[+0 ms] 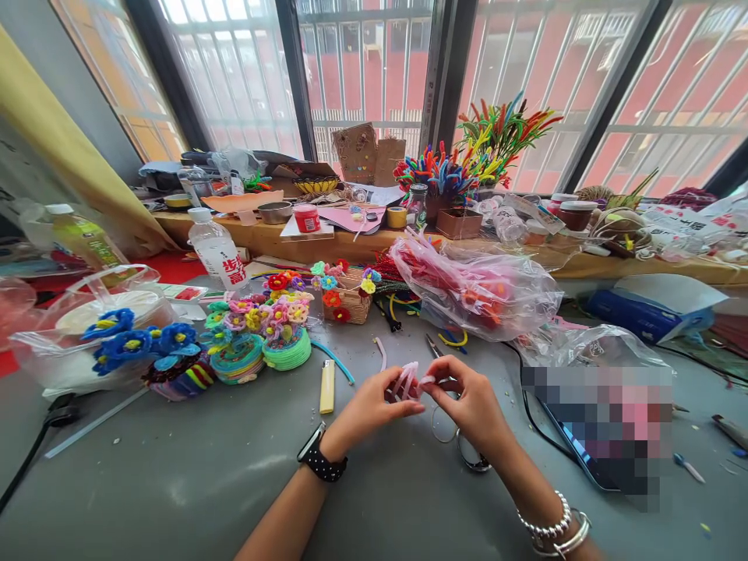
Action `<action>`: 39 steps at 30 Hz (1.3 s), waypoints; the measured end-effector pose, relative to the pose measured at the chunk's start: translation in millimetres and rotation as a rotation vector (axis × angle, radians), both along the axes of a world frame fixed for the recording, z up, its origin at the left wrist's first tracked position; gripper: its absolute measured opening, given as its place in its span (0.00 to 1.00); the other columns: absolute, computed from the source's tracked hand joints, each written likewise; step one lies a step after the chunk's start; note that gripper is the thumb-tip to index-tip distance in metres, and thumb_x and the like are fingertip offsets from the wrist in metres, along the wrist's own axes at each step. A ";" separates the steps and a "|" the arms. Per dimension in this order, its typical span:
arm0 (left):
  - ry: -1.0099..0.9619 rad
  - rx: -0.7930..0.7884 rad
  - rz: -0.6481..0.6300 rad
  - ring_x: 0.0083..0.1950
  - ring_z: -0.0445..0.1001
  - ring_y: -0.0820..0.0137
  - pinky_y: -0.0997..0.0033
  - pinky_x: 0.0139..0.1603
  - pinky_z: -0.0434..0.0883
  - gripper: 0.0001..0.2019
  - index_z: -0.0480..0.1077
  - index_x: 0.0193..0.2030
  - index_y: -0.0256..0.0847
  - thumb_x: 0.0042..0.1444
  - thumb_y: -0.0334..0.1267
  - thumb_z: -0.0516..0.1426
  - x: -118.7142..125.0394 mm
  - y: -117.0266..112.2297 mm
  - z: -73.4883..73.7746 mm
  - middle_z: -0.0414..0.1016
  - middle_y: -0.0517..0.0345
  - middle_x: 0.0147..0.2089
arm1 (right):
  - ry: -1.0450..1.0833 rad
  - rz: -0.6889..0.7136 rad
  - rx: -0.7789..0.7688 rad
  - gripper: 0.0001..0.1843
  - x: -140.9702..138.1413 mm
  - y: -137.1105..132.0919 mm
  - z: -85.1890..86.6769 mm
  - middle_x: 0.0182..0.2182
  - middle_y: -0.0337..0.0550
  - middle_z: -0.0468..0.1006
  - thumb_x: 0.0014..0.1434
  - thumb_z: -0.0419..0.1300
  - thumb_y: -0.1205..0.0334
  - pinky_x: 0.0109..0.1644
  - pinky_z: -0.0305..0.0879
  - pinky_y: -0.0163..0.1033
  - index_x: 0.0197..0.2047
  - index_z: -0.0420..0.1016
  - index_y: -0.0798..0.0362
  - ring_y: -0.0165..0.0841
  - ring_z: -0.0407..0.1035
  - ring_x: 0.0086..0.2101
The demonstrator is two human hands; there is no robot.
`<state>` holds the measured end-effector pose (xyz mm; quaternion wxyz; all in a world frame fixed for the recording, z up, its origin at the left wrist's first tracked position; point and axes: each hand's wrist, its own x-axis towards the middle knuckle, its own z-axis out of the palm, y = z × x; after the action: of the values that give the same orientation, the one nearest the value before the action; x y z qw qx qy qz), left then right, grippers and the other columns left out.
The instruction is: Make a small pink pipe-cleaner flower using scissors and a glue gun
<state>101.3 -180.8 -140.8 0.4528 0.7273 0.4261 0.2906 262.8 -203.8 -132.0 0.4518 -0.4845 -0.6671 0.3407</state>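
My left hand (374, 405) and my right hand (471, 401) meet over the grey table (204, 475), both pinched on a small pink pipe-cleaner piece (407, 380) bent into loops. A black watch sits on my left wrist and silver bracelets on my right. Scissors (461, 444) lie on the table just under my right hand. A yellow lighter (327, 386) rests to the left of my left hand.
Finished pipe-cleaner flowers in small baskets (280, 327) and blue flowers (125, 335) stand at the left. A plastic bag of pink and red pipe cleaners (473, 288) lies behind my hands. A phone (578, 452) lies at the right. The cluttered window shelf (351, 241) runs across the back.
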 end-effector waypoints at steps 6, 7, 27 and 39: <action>0.020 0.014 0.005 0.29 0.60 0.74 0.77 0.27 0.59 0.14 0.65 0.31 0.37 0.46 0.47 0.55 1.2 0.3 -0.7 0.62 0.62 0.27 | 0.085 0.055 -0.076 0.07 0.4 -0.1 -0.2 0.28 0.40 0.73 0.50 0.57 0.60 0.34 0.67 0.33 0.32 0.68 0.54 0.30 0.69 0.30; 0.006 -0.004 -0.002 0.28 0.60 0.74 0.77 0.27 0.58 0.14 0.65 0.30 0.37 0.46 0.48 0.55 0.9 0.7 -0.7 0.61 0.62 0.26 | 0.082 0.046 -0.080 0.07 1.1 0.2 -0.6 0.28 0.40 0.73 0.50 0.57 0.60 0.34 0.67 0.33 0.31 0.69 0.54 0.30 0.69 0.30; -0.197 -0.250 -0.151 0.31 0.69 0.70 0.75 0.35 0.64 0.14 0.70 0.32 0.35 0.50 0.45 0.52 2.4 -1.7 2.0 0.73 0.56 0.29 | -0.062 -0.118 0.107 0.13 -7.4 -0.7 -17.1 0.31 0.42 0.73 0.53 0.52 0.66 0.35 0.68 0.36 0.42 0.68 0.53 0.30 0.70 0.30; -0.272 -0.422 -0.224 0.31 0.73 0.68 0.71 0.36 0.67 0.17 0.72 0.31 0.35 0.50 0.48 0.52 -0.2 -5.5 5.9 0.76 0.52 0.30 | -0.089 0.001 0.164 0.16 -6.2 -0.2 -11.4 0.33 0.41 0.74 0.54 0.51 0.67 0.34 0.65 0.32 0.45 0.71 0.49 0.29 0.68 0.32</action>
<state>101.1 -186.3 -134.9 0.6769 0.6135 0.3294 0.2386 256.6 -204.0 -143.4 0.4598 -0.4602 -0.7124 0.2632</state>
